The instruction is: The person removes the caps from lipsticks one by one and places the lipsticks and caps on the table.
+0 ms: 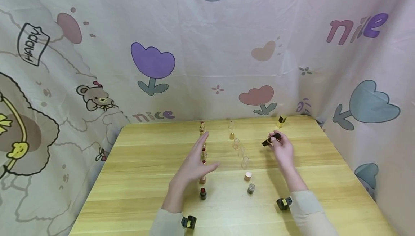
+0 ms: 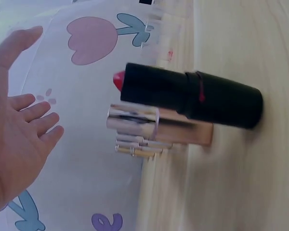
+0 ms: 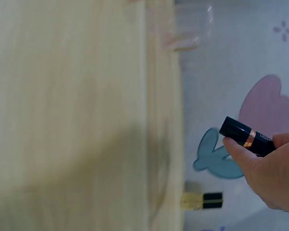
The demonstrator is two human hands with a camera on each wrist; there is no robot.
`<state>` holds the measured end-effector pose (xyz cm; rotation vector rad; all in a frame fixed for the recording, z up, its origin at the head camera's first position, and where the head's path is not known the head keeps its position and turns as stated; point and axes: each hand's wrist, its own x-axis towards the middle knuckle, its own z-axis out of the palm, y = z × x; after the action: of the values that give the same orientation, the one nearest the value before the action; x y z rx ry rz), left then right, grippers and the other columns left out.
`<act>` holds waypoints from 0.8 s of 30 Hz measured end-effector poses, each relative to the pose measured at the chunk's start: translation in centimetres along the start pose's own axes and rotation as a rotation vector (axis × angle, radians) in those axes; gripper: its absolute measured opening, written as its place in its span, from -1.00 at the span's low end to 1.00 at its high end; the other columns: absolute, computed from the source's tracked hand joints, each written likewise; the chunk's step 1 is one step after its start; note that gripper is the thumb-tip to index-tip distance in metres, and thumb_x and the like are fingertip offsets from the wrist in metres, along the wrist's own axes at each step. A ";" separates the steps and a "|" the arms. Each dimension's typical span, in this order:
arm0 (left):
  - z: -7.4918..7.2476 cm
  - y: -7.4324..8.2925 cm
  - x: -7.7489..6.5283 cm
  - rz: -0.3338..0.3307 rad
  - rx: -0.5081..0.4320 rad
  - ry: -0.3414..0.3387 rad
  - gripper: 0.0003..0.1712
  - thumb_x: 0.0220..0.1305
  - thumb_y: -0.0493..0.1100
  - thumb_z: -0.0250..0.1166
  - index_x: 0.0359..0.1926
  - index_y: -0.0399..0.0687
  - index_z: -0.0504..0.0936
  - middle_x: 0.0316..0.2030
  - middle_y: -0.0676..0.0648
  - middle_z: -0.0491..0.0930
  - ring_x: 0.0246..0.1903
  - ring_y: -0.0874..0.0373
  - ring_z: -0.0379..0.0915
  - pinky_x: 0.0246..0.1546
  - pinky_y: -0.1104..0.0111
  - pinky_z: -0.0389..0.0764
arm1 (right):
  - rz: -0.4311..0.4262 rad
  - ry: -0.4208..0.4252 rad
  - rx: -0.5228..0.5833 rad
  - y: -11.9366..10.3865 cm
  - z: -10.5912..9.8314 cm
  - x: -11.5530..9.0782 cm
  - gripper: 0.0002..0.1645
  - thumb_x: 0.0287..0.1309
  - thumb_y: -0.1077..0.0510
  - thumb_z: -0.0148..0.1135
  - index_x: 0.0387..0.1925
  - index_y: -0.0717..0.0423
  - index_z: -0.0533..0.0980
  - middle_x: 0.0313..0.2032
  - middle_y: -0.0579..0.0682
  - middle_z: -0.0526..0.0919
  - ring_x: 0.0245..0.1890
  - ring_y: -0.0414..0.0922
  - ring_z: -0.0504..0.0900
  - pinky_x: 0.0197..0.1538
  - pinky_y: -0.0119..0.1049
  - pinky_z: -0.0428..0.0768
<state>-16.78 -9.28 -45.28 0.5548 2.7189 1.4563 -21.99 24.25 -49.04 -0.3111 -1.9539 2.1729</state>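
Observation:
My right hand (image 1: 282,149) grips a closed black lipstick (image 3: 240,132) with a gold band, held tilted over the right part of the table. My left hand (image 1: 193,165) is spread, thumb apart from the fingers, above a column of uncapped lipsticks, and holds nothing. Nearest the front of that column stands a black lipstick (image 2: 192,96) with a red tip. Behind it, in the left wrist view, is a pink-gold lipstick (image 2: 135,122). Several others, including a red-tipped one (image 1: 204,152), are partly hidden by the left hand.
Right of the column runs a line of caps: a gold cap (image 1: 231,136), clear caps (image 1: 245,162), a pink cap (image 1: 248,176) and a grey cap (image 1: 251,188). A gold-and-black lipstick (image 1: 281,121) stands at the back right. A printed curtain (image 1: 207,48) hangs behind the wooden table (image 1: 139,178).

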 end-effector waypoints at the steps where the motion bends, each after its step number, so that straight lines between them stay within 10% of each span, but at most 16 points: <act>1: 0.1 0.1 0.3 0.002 -0.001 0.002 0.29 0.18 0.02 0.57 0.67 0.39 -0.14 0.66 0.11 -0.13 0.61 0.04 -0.15 0.55 -0.10 0.11 | -0.009 -0.008 0.011 -0.2 0.4 -0.1 -0.44 0.55 0.39 -0.07 0.49 0.39 0.18 0.37 0.35 0.39 0.34 0.06 0.48 0.34 -0.22 0.55; 24: 1.6 2.6 4.9 0.121 0.176 -0.010 -0.07 0.41 0.13 0.36 0.64 0.12 0.12 0.59 -0.02 0.15 0.50 -0.01 0.20 0.50 0.02 0.29 | -0.087 -0.155 0.199 -3.6 7.4 -4.7 -0.49 0.50 0.46 -0.04 0.42 0.38 0.27 0.30 0.37 0.44 0.28 0.06 0.54 0.25 -0.23 0.66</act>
<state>-20.36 -5.14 -43.32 0.7419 2.8698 1.2388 -19.60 16.27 -44.58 -0.0268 -1.7677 2.3714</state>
